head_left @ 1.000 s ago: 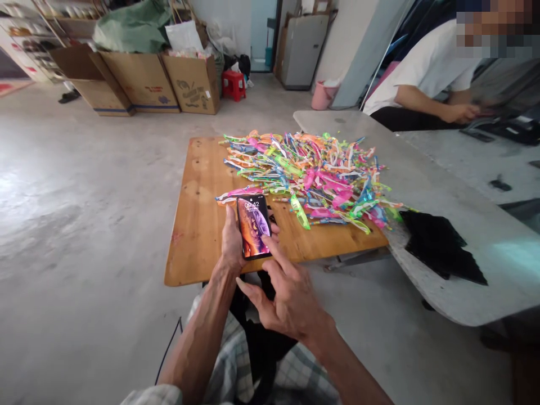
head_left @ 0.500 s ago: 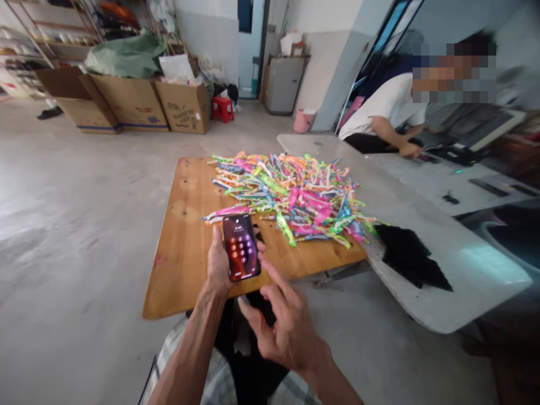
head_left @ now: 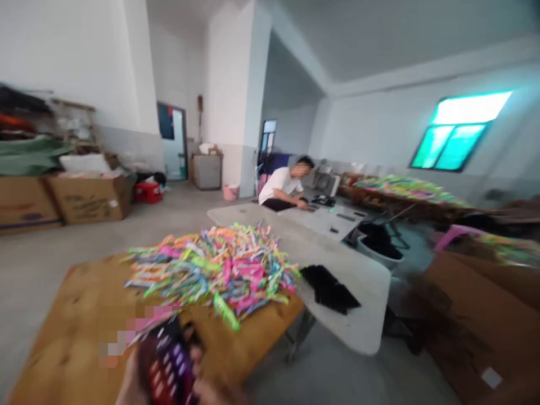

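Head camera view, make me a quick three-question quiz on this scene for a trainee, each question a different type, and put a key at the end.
1. Multiple choice: most of the colourful heap lies on
a) the floor
b) the wooden table
c) a cardboard box

2. True or false: the flat black pieces lie on the pale table.

3. Fill the gap: the left hand holds a ____ with its screen lit.

Key: 1. b; 2. true; 3. phone

Dim light, turquoise-white glare at the right-hand window (head_left: 458, 135), motion blur across the phone (head_left: 166, 360).
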A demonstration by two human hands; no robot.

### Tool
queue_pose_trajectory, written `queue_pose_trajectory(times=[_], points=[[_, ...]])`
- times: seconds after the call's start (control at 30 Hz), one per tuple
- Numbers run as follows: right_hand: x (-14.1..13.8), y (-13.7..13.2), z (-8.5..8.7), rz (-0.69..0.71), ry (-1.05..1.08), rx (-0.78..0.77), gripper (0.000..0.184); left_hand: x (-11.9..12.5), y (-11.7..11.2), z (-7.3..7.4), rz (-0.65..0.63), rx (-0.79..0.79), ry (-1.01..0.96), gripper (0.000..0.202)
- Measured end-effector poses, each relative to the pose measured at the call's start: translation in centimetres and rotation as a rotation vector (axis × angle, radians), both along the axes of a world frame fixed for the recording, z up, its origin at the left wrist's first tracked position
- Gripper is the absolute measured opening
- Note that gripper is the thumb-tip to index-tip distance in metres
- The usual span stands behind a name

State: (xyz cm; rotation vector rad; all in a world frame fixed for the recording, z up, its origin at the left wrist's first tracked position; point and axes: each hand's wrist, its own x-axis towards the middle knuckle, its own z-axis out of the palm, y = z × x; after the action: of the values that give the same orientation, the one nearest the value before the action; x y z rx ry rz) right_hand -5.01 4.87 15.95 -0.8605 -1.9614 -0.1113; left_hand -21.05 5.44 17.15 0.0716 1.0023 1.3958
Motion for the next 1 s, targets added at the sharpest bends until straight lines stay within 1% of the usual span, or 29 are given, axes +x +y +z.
queue_pose_trajectory(times=[0.03,0.07,0.1,0.13,0.17,0.23,0.33,0.4,0.47,0.57,0.67,0.83,0.9,1.0], points=[[0.1,-1.7,-0.3,0.028,0.022,-0.046,0.029,0.6,-0.2,1.1,0.059,0.010,0.071,0.054],[0.3,-3.2,-0.3,0.060,0.044,-0.094,0.032,1.1,-0.2,2.0,0.051,0.051,0.060,0.046],[0.5,-4.3,-0.1,0.090,0.048,-0.156,0.037,1.5,-0.1,2.6,0.015,0.135,0.007,0.044],[0.9,-5.1,0.3,0.124,0.054,-0.196,0.041,1.6,0.2,2.8,-0.034,0.205,-0.055,0.048],[1.1,-5.5,0.8,0.188,0.018,-0.230,0.045,1.6,0.4,2.8,-0.079,0.235,-0.113,0.057],[1.4,-5.6,1.8,0.276,-0.015,-0.217,0.053,1.2,0.6,2.3,-0.152,0.328,-0.206,0.072],[1.1,-5.2,2.6,0.325,-0.048,-0.196,0.058,0.7,0.1,1.9,-0.186,0.429,-0.261,0.080],[0.8,-5.2,2.8,0.322,-0.074,-0.184,0.060,0.6,-0.3,2.0,-0.181,0.425,-0.263,0.083],[0.4,-5.1,2.9,0.306,-0.106,-0.179,0.061,0.6,-0.3,2.3,-0.155,0.385,-0.249,0.083],[-0.1,-4.7,3.3,0.287,-0.161,-0.198,0.062,0.5,0.0,2.1,-0.055,0.336,-0.217,0.073],[-0.7,-4.1,3.5,0.275,-0.203,-0.203,0.062,0.4,0.5,1.4,0.024,0.334,-0.196,0.062],[-1.4,-3.3,3.2,0.252,-0.243,-0.222,0.068,0.3,0.6,0.6,0.032,0.330,-0.183,0.059],[-1.5,-3.2,3.1,0.258,-0.241,-0.239,0.068,0.2,0.5,0.6,0.026,0.336,-0.201,0.058],[-1.4,-3.2,3.3,0.271,-0.219,-0.245,0.067,0.2,0.5,0.8,0.003,0.301,-0.225,0.064]])
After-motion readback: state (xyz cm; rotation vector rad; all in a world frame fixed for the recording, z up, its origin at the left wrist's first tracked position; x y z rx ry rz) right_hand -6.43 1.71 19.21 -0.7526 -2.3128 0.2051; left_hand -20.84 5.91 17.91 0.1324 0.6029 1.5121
